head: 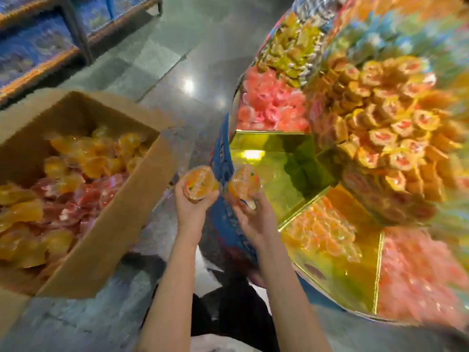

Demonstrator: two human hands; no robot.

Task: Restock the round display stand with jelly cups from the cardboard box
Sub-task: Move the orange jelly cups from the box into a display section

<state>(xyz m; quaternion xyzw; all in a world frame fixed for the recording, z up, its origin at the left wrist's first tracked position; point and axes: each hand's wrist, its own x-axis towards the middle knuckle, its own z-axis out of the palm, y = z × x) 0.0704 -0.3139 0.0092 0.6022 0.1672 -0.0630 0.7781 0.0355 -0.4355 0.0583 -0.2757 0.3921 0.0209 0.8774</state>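
Note:
My left hand (190, 202) grips an orange jelly cup (199, 182) between the cardboard box and the stand. My right hand (254, 219) holds a second orange jelly cup (244, 182) close to the stand's blue rim (223, 158). The open cardboard box (109, 224) on the left holds several orange and pink jelly cups. The round display stand on the right has gold-lined compartments: one bare gold compartment (279, 161) just beyond my right hand, one with orange cups (322, 235), and others with pink cups (269, 102).
A raised centre tier of round orange-and-red sweets (390, 130) tops the stand. Yellow wrapped sweets (289, 54) fill a far compartment. Shelves of blue packages (38, 44) stand at the back left. Grey tiled floor (162, 62) lies between.

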